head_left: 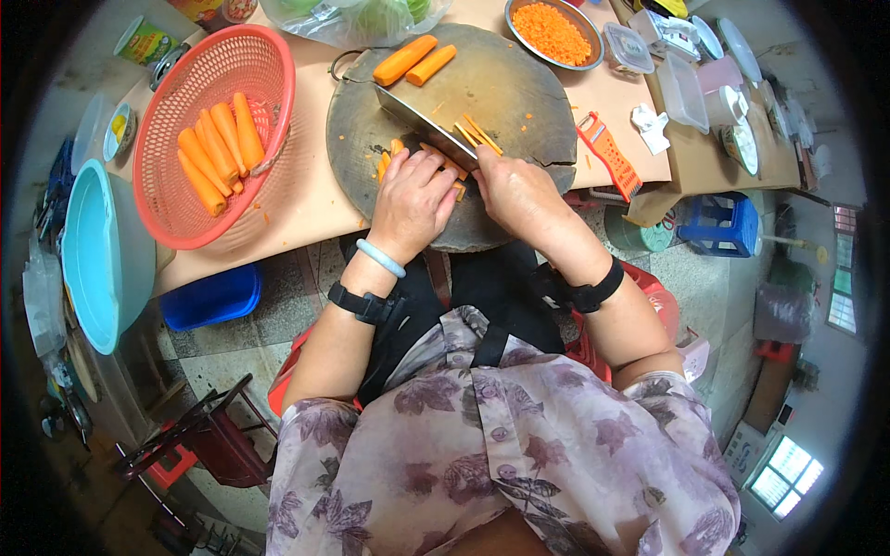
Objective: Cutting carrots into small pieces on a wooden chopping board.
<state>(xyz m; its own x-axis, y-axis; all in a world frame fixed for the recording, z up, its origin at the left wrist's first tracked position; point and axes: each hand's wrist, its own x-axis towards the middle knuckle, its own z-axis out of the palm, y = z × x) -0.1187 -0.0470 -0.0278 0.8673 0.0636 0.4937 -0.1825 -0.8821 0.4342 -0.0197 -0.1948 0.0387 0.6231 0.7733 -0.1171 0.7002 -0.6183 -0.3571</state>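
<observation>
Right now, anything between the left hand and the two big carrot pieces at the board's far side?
Yes, the knife in the right hand: its blade crosses the direct line from the left hand to the two big carrot pieces.

No text readable. Far left: green tub (pixel 144 46) has a printed label, colourful package (pixel 198 11) beside it also printed; lettering too small. Right side: pale carton (pixel 742 454), dark marks, blurred.
</observation>
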